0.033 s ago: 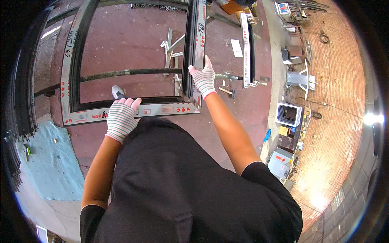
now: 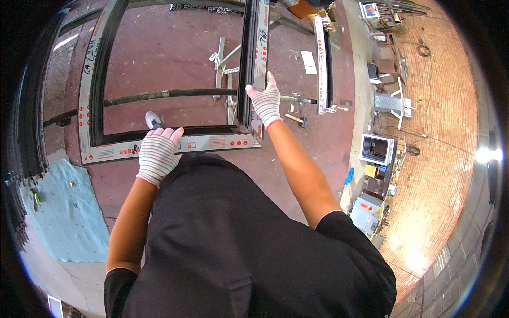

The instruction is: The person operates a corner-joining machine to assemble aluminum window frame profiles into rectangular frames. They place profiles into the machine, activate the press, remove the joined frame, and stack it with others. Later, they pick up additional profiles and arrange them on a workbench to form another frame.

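Observation:
A large black window frame, its outer faces covered in white printed protective film, lies in front of me across dark support bars. My left hand, in a striped glove with pink fingertips, is closed over the frame's near rail. At the right side bar, close to the near corner, my right hand in a matching glove grips the profile. Its thumb lies toward the inner side and its fingers along the outer edge. The undersides of both grips are hidden.
A dark support bar crosses beneath the frame. Further right are a hammer and a white paper sheet on the floor, plus another wrapped profile. A blue sheet lies at left; dark profiles line the left edge.

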{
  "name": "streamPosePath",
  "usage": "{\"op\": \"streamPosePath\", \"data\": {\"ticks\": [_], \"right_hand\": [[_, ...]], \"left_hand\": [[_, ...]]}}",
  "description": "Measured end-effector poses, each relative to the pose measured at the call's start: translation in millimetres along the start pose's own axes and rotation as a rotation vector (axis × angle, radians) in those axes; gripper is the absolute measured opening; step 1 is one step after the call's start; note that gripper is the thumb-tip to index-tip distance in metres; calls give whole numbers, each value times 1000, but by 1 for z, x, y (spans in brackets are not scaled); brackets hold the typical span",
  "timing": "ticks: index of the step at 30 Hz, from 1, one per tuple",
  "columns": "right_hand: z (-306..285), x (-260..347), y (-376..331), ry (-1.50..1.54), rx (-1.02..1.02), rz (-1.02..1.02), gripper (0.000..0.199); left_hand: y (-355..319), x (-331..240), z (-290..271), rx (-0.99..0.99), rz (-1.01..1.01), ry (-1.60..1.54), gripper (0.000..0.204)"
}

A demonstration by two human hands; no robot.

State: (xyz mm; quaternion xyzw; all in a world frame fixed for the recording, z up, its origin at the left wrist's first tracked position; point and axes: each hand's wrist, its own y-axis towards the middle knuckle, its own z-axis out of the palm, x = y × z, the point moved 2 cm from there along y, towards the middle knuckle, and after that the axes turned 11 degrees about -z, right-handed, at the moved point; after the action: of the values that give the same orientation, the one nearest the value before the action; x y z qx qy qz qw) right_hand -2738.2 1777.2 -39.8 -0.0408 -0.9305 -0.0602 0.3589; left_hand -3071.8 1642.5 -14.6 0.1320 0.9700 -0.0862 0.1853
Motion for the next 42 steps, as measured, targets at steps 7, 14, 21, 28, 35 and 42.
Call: {"op": "streamPosePath", "data": {"ticks": [7, 14, 21, 28, 35, 42], "right_hand": [[8, -5, -1, 91, -34, 41, 93], [8, -7, -5, 194, 9, 43, 92], [9, -13, -6, 43, 67, -20, 95], [11, -18, -4, 356, 35, 6, 89], [8, -13, -14, 231, 73, 25, 88], [9, -16, -14, 310, 28, 37, 84]], "left_hand": [[-1, -2, 4, -40, 2, 8, 60], [-2, 1, 8, -77, 1, -24, 59], [-3, -2, 8, -59, -33, 71, 49], [-3, 2, 9, -47, -22, 21, 65], [-2, 1, 7, -70, -9, 9, 59], [-3, 1, 7, -163, -12, -13, 50]]}}
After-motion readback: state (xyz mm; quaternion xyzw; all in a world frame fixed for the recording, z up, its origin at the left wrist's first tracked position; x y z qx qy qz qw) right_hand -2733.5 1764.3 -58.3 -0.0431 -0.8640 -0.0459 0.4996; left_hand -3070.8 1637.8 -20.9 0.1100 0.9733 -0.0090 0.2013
